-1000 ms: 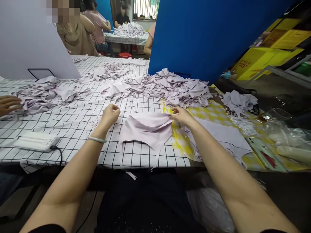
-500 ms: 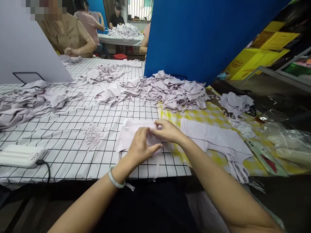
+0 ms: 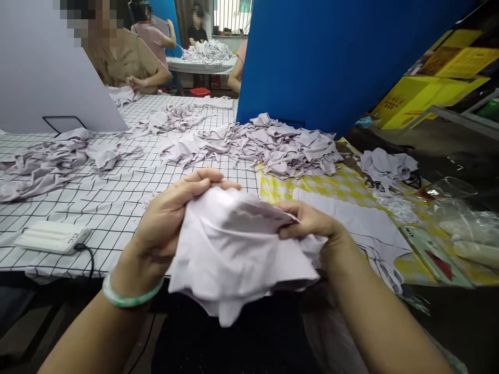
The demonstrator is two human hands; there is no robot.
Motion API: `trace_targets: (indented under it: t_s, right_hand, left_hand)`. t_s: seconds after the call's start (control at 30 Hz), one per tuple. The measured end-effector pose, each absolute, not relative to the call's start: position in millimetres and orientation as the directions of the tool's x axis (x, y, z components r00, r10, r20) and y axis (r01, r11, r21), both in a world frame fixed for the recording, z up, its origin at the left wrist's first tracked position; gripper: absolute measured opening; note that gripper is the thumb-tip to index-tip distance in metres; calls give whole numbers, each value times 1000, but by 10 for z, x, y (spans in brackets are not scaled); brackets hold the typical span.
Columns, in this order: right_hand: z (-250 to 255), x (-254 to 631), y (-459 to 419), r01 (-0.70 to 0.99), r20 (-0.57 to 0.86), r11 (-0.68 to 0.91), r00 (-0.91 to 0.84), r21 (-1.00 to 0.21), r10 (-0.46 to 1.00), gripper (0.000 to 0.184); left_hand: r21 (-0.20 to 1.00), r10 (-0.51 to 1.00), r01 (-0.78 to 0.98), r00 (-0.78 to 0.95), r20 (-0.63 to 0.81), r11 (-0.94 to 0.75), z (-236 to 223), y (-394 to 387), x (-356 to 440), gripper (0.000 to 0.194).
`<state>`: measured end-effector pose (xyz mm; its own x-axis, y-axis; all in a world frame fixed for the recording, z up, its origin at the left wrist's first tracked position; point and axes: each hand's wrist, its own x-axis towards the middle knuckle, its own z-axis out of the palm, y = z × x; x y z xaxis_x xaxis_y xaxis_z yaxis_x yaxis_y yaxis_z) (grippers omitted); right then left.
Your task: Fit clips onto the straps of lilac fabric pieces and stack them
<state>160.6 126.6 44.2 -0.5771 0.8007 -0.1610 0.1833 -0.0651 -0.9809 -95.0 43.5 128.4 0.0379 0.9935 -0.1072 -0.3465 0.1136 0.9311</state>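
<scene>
A pale lilac strappy top (image 3: 230,254) hangs bunched and partly blurred between my hands, above the table's front edge. My left hand (image 3: 171,213), with a green-and-white bangle on its wrist, is closed on the top's upper left side. On the other side, my right hand (image 3: 307,221) pinches the edge of the cloth between thumb and fingers. A fold opens between the two hands. Just beyond my right hand lies a flat stack of similar tops (image 3: 351,218), their straps trailing toward the front edge.
Heaped lilac garments (image 3: 288,145) lie before a blue panel (image 3: 296,57), with another pile (image 3: 42,161) at left. A white power bank (image 3: 52,236) with a cable, and a phone (image 3: 436,254), sit near the front edge. A co-worker (image 3: 128,62) sits across the table (image 3: 113,208).
The top has come up off the table toward me, opened from a flat shape into a loose bunch. My hands have moved apart, each now gripping one side.
</scene>
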Motion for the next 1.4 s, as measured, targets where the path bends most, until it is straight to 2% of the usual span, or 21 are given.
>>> trace_targets:
  t_s: [0.07,0.13,0.2,0.23,0.27,0.33,0.4,0.47,0.53,0.6,0.67,0.77,0.87,0.93,1.0,1.07,1.13,1.17,1.27,1.33,1.4]
  right_hand:
    - [455,1729,1419,277,-222,-58,-611,-959,760,38]
    - [375,1776,1562,401,-183,26,-473,-916,862,37]
    - [214,1773,1583,579,-57,83,-220,-811,974,35]
    - [118,1765,1532,652,22,100,-128,-752,992,31]
    - [21,1757,1446,698,94,137,-100,-703,991,27]
    - [-152,1743,1221,728,186,292,-224,-620,957,29]
    - [-281,1723,1038,749,212,438,-385,-497,898,39]
    - [-367,1688,989,816,212,477,-428,-326,878,46]
    - [-412,1647,1062,875,220,440,-398,-199,891,38]
    - [-419,1616,1162,892,251,421,-375,-167,893,25]
    - [-404,1603,1203,871,321,447,-372,-203,871,21]
    - [-407,1587,1171,797,425,515,-366,-316,828,19]
    - [-459,1507,1257,782,415,456,-279,-426,866,13]
    - [-462,1433,1412,829,324,336,-200,-446,924,10]
    - [-400,1408,1528,875,229,238,-152,-420,962,9]
    - [-290,1487,1459,882,239,206,-110,-423,965,11]
    - [-202,1659,1130,831,254,201,-75,-519,964,11]
    - [-190,1757,885,779,212,184,-67,-600,975,11]
    - [-328,1958,90,602,-196,-60,-163,-797,967,23]
    - [-525,1976,-263,496,-312,-221,-107,-839,944,28]
    - [-717,1941,-399,307,-380,-341,-78,-889,922,37]
  left_hand:
    - [957,984,-252,-74,-163,140,1022,571,-1151,19]
    - [983,960,-58,-213,-184,175,662,689,-1331,28]
    - [949,932,286,-362,-21,133,293,686,-1446,39]
    - [881,923,464,-374,94,98,128,627,-1473,42]
    - [790,920,611,-338,198,55,-17,537,-1479,44]
    - [601,936,799,-188,299,-32,-238,311,-1433,48]
    - [450,955,889,-54,293,-88,-369,128,-1336,54]
    - [330,960,939,5,282,-102,-430,70,-1238,55]
    - [237,956,965,35,290,-108,-444,129,-1195,35]
    - [189,956,977,38,292,-97,-433,227,-1248,11]
    - [198,951,979,-16,310,-48,-409,285,-1384,14]
    - [319,932,947,-87,353,-33,-359,259,-1590,10]
    - [402,919,911,-78,387,-92,-312,224,-1602,13]
    - [367,927,924,-35,373,-113,-315,241,-1519,28]
    - [302,962,941,71,264,-153,-357,264,-1444,42]
    - [266,980,947,150,131,-180,-415,256,-1421,51]
    - [262,979,947,162,122,-189,-453,211,-1415,55]
    - [274,971,939,164,171,-207,-457,182,-1393,54]
    - [399,895,824,263,359,-402,-415,124,-1132,45]
    - [525,828,645,368,423,-555,-385,137,-790,38]
    - [628,780,473,469,415,-618,-396,191,-406,34]
